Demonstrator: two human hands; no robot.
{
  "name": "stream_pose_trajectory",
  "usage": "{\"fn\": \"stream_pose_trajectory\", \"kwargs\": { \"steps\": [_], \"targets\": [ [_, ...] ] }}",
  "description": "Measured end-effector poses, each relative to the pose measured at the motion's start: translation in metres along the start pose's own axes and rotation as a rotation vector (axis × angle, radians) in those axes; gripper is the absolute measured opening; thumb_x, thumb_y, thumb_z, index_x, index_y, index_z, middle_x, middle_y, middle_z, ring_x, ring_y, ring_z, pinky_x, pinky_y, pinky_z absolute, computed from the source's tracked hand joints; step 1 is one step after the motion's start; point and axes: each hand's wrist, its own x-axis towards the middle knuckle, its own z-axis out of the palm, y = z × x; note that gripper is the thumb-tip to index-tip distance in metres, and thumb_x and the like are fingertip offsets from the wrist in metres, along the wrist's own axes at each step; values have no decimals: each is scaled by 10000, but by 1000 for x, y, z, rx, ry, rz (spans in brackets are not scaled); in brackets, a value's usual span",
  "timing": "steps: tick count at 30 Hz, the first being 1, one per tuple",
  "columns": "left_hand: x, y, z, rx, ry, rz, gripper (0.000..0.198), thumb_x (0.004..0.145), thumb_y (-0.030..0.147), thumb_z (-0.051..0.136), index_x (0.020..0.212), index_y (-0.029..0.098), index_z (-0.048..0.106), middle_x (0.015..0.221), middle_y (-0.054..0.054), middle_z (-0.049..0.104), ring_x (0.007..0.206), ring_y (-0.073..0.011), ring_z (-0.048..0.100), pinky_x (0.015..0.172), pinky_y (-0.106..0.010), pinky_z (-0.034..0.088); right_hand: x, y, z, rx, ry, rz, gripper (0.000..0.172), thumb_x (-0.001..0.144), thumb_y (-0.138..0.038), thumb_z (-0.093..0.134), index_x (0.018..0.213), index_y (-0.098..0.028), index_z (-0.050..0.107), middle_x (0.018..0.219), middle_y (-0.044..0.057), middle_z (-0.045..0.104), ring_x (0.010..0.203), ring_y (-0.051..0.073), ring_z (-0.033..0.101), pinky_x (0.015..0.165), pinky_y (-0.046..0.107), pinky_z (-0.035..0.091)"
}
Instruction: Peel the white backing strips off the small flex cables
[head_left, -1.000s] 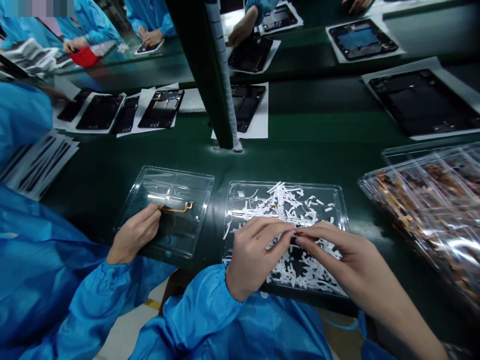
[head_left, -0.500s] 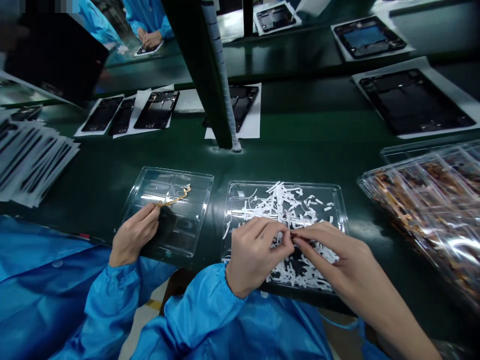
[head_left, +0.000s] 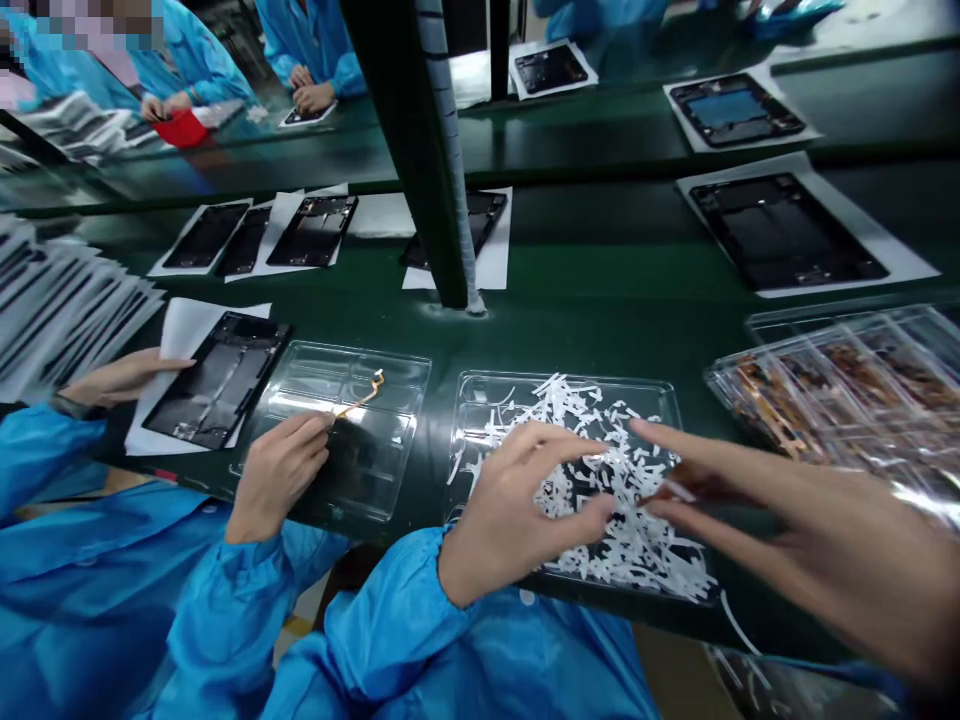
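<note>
Over a clear plastic tray (head_left: 679, 400) heaped with white paper strips (head_left: 559, 400), my left hand (head_left: 517, 510) is open, thumb and fingers apart with nothing between them. My right hand (head_left: 795, 520), smeared by motion, is at the tray's right side. Its thumb and a finger pinch a small amber-brown flex cable (head_left: 681, 482) with a white bit on it; its index finger sticks out straight. To the left, a co-worker's hand (head_left: 277, 480) holds a thin orange flex cable (head_left: 360, 402) over another clear tray (head_left: 409, 440).
Stacked clear trays (head_left: 847, 370) of brown flex cables stand at right. Black tablet housings (head_left: 787, 235) lie on white sheets along the green bench (head_left: 585, 250). A dark post (head_left: 420, 150) rises mid-bench. At left, a person's hand (head_left: 124, 378) holds a sheet under a housing (head_left: 221, 385).
My hands have parted: the left has opened, the right has moved right with the brown flex cable. At left, the housing held up has been lowered to the bench beside the co-worker's tray.
</note>
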Motion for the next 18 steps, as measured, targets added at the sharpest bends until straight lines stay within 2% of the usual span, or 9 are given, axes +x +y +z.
{"fn": "stream_pose_trajectory", "kwargs": {
  "steps": [2,3,5,7,10,13,16,18],
  "targets": [
    [5,8,3,-157,-71,7,199,910,238,741,1105,203,724,1094,-64,738,1029,-200,689,918,-338,565,9,-5,9,-16,-132,-138,667,952,-430,627,1583,-402,416,947,26,773,661,206,716,568,282,571],
    [7,10,5,-207,-70,-6,140,908,234,748,1044,200,737,1042,-56,755,985,-195,698,897,-333,568,12,-6,13,-28,-169,-185,707,978,-403,585,1631,-379,313,942,30,769,672,209,723,559,281,569],
    [9,9,7,-257,-23,-46,45,915,228,742,944,193,744,939,-40,765,899,-180,699,837,-316,566,16,-7,20,-54,-167,-220,711,1009,-377,535,1655,-359,239,935,30,765,717,218,742,550,277,567],
    [8,4,9,-257,37,-78,42,916,231,737,913,189,739,898,-32,755,851,-170,683,774,-299,550,19,-7,25,-73,-149,-237,681,1026,-385,525,1650,-367,253,1022,34,771,790,227,762,577,283,588],
    [5,-5,9,-232,121,-120,22,884,181,729,902,182,716,852,-21,720,788,-155,658,688,-275,511,21,-5,30,-76,-52,-289,611,1019,-404,562,1598,-401,368,1200,20,756,890,251,778,672,320,634],
    [2,-10,9,-207,163,-150,57,846,132,701,881,174,688,821,-14,686,746,-147,639,642,-263,490,23,-2,34,-77,18,-378,595,1012,-360,571,1579,-416,400,1209,-3,760,903,271,784,670,335,645],
    [0,-11,10,-164,159,-122,122,840,139,708,955,179,699,863,-22,700,785,-156,658,664,-268,527,23,-1,35,-69,-7,-414,627,1020,-324,541,1610,-396,345,1220,-7,758,897,267,788,678,340,650],
    [0,-10,10,-122,166,-74,142,862,156,712,1002,181,714,898,-28,719,821,-159,677,708,-278,565,23,-5,33,-73,-9,-396,555,1034,-340,513,1580,-352,412,1226,10,757,921,268,785,718,359,651]
  ]
}}
